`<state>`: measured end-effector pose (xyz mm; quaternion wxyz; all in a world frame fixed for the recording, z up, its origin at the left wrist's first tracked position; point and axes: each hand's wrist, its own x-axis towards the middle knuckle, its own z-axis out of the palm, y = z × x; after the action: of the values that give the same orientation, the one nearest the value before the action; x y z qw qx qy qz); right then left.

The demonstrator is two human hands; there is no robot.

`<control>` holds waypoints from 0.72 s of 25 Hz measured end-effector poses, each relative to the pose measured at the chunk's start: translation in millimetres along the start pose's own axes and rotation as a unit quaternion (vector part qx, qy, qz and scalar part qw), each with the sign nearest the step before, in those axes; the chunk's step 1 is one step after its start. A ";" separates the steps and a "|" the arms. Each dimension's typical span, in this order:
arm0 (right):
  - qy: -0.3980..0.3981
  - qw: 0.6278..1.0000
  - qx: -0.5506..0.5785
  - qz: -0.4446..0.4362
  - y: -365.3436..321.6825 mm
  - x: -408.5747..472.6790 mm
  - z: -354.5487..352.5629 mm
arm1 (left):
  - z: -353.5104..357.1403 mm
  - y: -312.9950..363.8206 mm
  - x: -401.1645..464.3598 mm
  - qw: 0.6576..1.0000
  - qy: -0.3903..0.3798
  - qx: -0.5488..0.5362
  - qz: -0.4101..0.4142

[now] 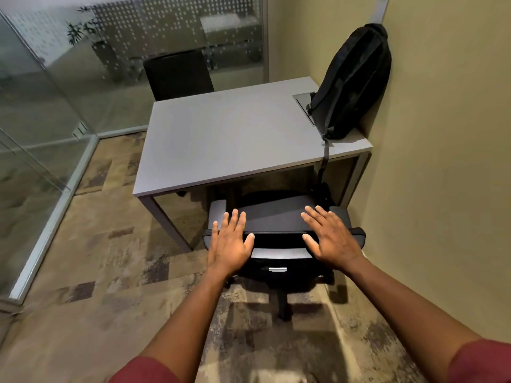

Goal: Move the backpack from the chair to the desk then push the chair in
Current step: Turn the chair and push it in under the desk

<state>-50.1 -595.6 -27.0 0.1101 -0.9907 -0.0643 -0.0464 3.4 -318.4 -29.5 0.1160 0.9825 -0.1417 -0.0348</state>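
**Both palms at the chair back**

Carpeted office corner, grey desk (221,134) against the right wall. I reach both arms forward: my left hand (231,241) and right hand (333,240) lie flat, fingers spread and straight, gripping nothing, over the top edge of the chair (276,214). Its seat is hidden under the desk; whether my palms touch is unclear. My backpack (351,84) stands far right on the desk, leaning on the wall, well apart from my fingers.

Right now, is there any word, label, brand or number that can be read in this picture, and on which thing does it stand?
None can be read.
backpack: no logo or text shows.
chair: a small pale tag on its back, too blurred to read.
desk: plain top, no marking.
glass wall: only a dot pattern, no letters.
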 end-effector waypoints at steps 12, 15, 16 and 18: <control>-0.031 0.998 0.011 -0.056 67.4 78.7 -8.6 | 3.9 35.4 76.6 0.999 -0.001 0.001 -0.048; -0.029 0.997 0.010 -0.071 78.5 100.7 -9.5 | 4.9 36.0 95.7 0.999 0.002 0.003 -0.053; -0.029 0.997 0.008 -0.074 82.1 108.3 -9.5 | 5.5 36.1 102.4 0.998 0.004 0.002 -0.057; -0.028 0.997 0.008 -0.078 86.5 122.8 -8.2 | 5.8 34.2 114.7 0.998 0.008 -0.001 -0.063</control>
<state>82.4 -666.8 -24.3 0.1121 -0.9828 -0.1446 -0.0267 103.4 -384.4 -31.1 0.1159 0.9896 -0.0787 -0.0338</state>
